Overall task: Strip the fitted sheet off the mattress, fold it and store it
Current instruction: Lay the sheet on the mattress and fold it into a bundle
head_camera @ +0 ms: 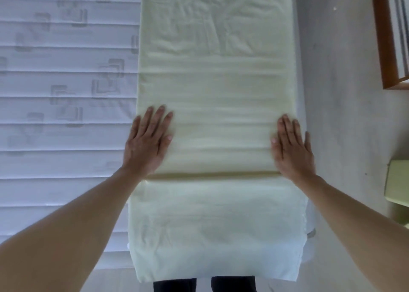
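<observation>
The sheet [212, 114] is already off and folded into a long pale strip lying along the edge of the bare mattress [66, 92]. Left hand [148, 143] and right hand [292, 150] both press flat on it, fingers straight, no grip on anything. It looks light, soft and floppy, so I'd pinch the near corners for the next fold.

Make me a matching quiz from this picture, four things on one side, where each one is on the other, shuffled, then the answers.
Things:
1. left hand
2. right hand
3. mattress
4. wooden frame

Places:
A. top right corner
B. flat on the folded sheet's right edge
C. left of the sheet, bare
D. flat on the sheet's left edge

Pairs: 1-D, 2-B, 3-C, 4-A
</observation>
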